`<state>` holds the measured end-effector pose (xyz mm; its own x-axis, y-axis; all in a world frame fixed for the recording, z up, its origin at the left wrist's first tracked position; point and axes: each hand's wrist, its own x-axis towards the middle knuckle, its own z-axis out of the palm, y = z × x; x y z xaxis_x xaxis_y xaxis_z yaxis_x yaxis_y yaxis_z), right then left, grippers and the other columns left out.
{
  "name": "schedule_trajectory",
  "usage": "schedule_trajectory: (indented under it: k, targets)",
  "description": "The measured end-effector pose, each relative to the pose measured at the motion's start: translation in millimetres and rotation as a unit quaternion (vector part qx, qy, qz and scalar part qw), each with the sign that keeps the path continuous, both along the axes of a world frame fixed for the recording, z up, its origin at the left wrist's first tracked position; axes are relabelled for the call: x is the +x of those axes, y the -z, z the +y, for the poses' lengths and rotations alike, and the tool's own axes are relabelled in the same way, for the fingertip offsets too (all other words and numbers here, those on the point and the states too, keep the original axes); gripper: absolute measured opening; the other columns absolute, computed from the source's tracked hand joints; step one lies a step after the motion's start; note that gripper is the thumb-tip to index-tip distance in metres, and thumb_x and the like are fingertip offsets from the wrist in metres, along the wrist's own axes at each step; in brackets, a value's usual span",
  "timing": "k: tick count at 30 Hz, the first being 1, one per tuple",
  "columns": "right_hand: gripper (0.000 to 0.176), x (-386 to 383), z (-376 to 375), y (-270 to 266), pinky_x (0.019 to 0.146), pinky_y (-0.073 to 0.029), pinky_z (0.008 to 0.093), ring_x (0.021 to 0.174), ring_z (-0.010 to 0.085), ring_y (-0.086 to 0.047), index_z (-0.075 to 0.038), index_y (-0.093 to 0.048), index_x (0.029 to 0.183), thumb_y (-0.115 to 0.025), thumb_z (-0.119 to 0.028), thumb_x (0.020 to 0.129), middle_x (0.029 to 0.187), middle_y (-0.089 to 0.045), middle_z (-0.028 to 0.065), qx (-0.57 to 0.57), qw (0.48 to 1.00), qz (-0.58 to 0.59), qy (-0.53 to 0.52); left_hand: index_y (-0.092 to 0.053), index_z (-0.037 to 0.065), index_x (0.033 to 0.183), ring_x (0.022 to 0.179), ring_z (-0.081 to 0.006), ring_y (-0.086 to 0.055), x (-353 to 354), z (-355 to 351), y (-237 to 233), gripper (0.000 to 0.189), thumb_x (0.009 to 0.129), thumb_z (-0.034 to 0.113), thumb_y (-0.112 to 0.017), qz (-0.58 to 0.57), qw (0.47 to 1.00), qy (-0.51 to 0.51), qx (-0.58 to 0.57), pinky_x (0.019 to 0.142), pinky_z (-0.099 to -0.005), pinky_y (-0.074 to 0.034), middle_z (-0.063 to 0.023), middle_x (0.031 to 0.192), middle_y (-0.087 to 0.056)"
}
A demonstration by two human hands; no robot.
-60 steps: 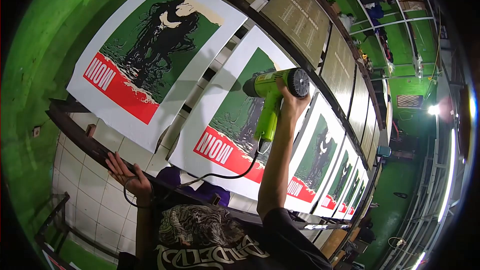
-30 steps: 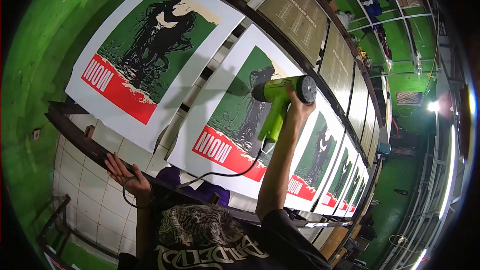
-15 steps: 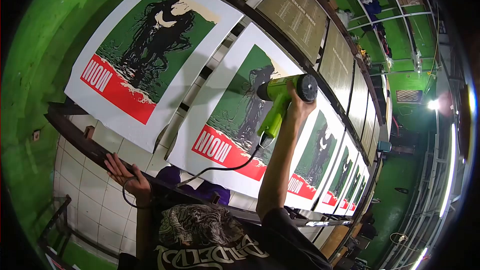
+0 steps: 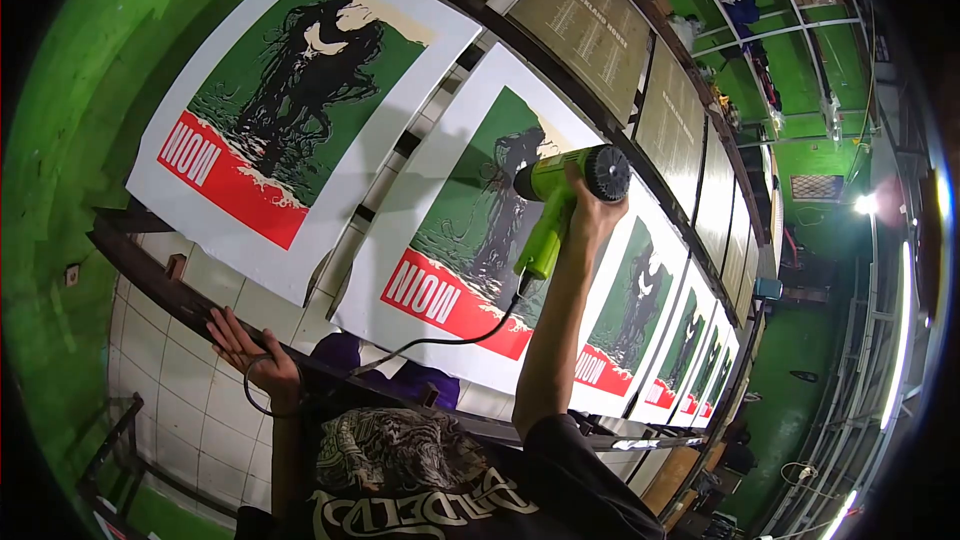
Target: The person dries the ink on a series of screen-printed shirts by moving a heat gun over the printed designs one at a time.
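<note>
My right hand [image 4: 597, 212] grips a lime-green heat gun [image 4: 543, 240] with a black round back end. Its black nozzle faces a printed sheet [image 4: 455, 230] with a dark figure on green and a red band; a shadow falls across that print. From the handle a black cord [image 4: 455, 341] runs down to my left hand [image 4: 258, 358] and loops by its thumb and wrist. The left fingers are stretched out and rest at the dark metal rail [image 4: 185, 310] along the near edge. Another printed sheet [image 4: 300, 120] of the same design lies to the left.
More matching prints [image 4: 630, 310] continue in a row to the right. Brownish-grey printed panels [image 4: 585, 30] line the far side. Purple cloth [image 4: 425, 385] hangs below the rail. Metal shelving [image 4: 800, 50] and a green wall [image 4: 75, 140] surround the table.
The view shifts very slightly. My right hand and the heat gun keep almost the same place over the print, and my left hand stays at the rail.
</note>
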<state>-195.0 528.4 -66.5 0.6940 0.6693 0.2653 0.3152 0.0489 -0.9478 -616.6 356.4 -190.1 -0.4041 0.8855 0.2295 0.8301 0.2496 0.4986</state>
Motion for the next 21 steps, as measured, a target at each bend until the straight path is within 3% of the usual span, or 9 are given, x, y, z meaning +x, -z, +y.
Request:
schedule_trajectory:
  k: [2,5,9,11,14,18,21]
  targets:
    - [0.053,3,0,3,0.083,-0.053,0.0301,0.084,0.017,-0.067,0.003,-0.062,0.109,-0.087,-0.004,0.063,0.095,-0.069,0.0087,0.024,0.999,0.019,-0.034,-0.031,0.006,0.152,0.148,-0.0392,-0.018,-1,0,3,0.062,0.101,0.04,-0.037,0.001,1.0,-0.001,0.002,0.116,-0.0589,-0.01,-0.0141,0.159,-0.025]
    - [0.056,6,1,6,0.083,-0.053,0.0297,0.085,0.0165,-0.067,0.004,-0.061,0.113,-0.087,-0.005,0.063,0.095,-0.069,0.0085,0.017,0.999,0.021,-0.033,-0.03,0.002,0.15,0.148,-0.0386,-0.017,0,-1,-2,0.058,0.101,0.031,-0.039,0.008,1.0,0.008,-0.005,0.117,-0.0561,-0.008,-0.0169,0.159,-0.025]
    - [0.057,2,-2,2,0.082,-0.053,0.0295,0.084,0.0164,-0.067,0.005,-0.061,0.114,-0.087,-0.005,0.064,0.096,-0.069,0.0088,0.012,1.0,0.017,-0.022,-0.03,0.002,0.15,0.148,-0.039,-0.017,0,1,-2,0.059,0.1,0.032,-0.039,0.001,1.0,0.007,-0.003,0.117,-0.0564,-0.008,-0.017,0.159,-0.024]
    - [0.063,3,-5,1,0.083,-0.053,0.0299,0.086,0.016,-0.067,0.005,-0.059,0.119,-0.087,-0.005,0.063,0.098,-0.069,0.0088,0.013,0.997,0.067,-0.042,-0.03,0.006,0.152,0.148,-0.0392,-0.018,0,-1,2,0.062,0.101,0.042,-0.036,0.004,1.0,-0.001,0.002,0.116,-0.0583,-0.011,-0.0139,0.159,-0.025]
    - [0.056,4,-5,8,0.083,-0.053,0.0302,0.085,0.0171,-0.067,0.006,-0.062,0.113,-0.086,-0.005,0.064,0.097,-0.069,0.0097,0.015,1.0,-0.01,-0.01,-0.03,0.002,0.15,0.148,-0.0396,-0.017,-1,-1,2,0.058,0.101,0.032,-0.039,0.003,1.0,0.01,0.008,0.117,-0.0573,-0.008,-0.017,0.159,-0.025]
    - [0.059,6,-12,-1,0.084,-0.053,0.0307,0.086,0.0172,-0.067,0.004,-0.061,0.116,-0.086,-0.004,0.063,0.098,-0.069,0.009,0.0,0.998,0.055,-0.029,-0.031,0.003,0.15,0.147,-0.0399,-0.018,1,0,-4,0.058,0.101,0.032,-0.038,-0.006,1.0,0.01,0.006,0.116,-0.0574,-0.009,-0.0168,0.159,-0.025]
    - [0.054,4,-13,2,0.083,-0.053,0.031,0.086,0.0171,-0.067,0.004,-0.062,0.112,-0.086,-0.005,0.063,0.096,-0.069,0.009,0.002,1.0,0.016,-0.009,-0.031,0.003,0.15,0.147,-0.0403,-0.018,0,-1,-3,0.058,0.101,0.032,-0.039,-0.001,1.0,0.01,-0.004,0.116,-0.0575,-0.009,-0.0173,0.159,-0.025]
